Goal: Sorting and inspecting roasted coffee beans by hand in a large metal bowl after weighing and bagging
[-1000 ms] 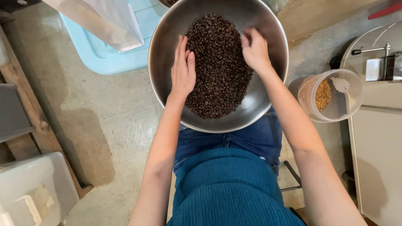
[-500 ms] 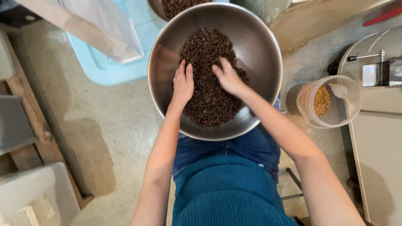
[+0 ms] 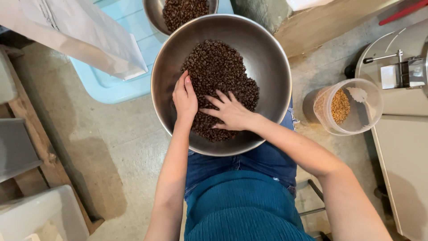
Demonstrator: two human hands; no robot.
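Two open hands, left hand (image 3: 185, 99) at nine o'clock, right hand (image 3: 229, 112) at six, rest flat, grasping nothing, on loose, light coffee beans (image 3: 218, 73) that look best scooped from beneath in the steel bowl (image 3: 267, 58).

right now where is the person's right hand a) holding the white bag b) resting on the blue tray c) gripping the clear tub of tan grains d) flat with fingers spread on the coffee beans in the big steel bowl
d: the right hand lies palm down, fingers spread, on the dark coffee beans inside the large steel bowl, beside the left hand.
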